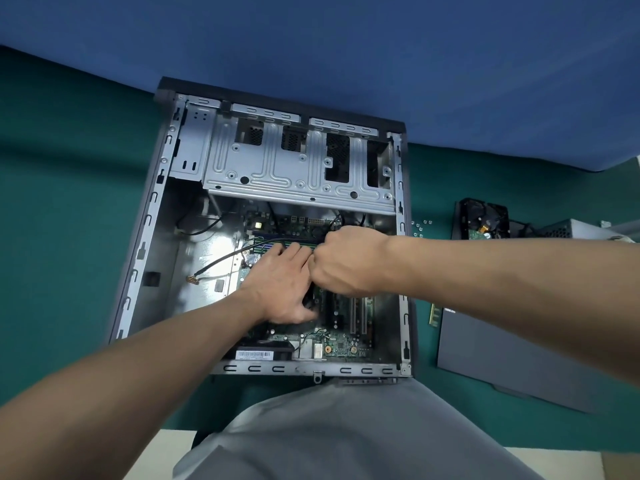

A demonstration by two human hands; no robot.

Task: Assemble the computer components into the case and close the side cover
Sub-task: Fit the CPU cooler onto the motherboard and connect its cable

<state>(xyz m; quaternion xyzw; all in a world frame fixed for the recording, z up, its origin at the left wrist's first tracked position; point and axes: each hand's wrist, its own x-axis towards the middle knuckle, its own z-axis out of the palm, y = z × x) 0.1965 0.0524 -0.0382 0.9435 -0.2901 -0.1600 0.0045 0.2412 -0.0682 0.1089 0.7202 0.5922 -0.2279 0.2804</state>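
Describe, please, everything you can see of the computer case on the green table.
The computer case is a grey metal box lying on its side on the green table, the open side facing up. A silver drive cage fills its far end; a green circuit board lies flat in the near part. A loose black cable crosses the inside. The left hand and the right hand both reach in and meet over the board.

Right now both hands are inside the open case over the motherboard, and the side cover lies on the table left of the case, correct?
No: the head view shows the side cover lying right of the case, not left. The left hand and right hand are inside it, over the motherboard.
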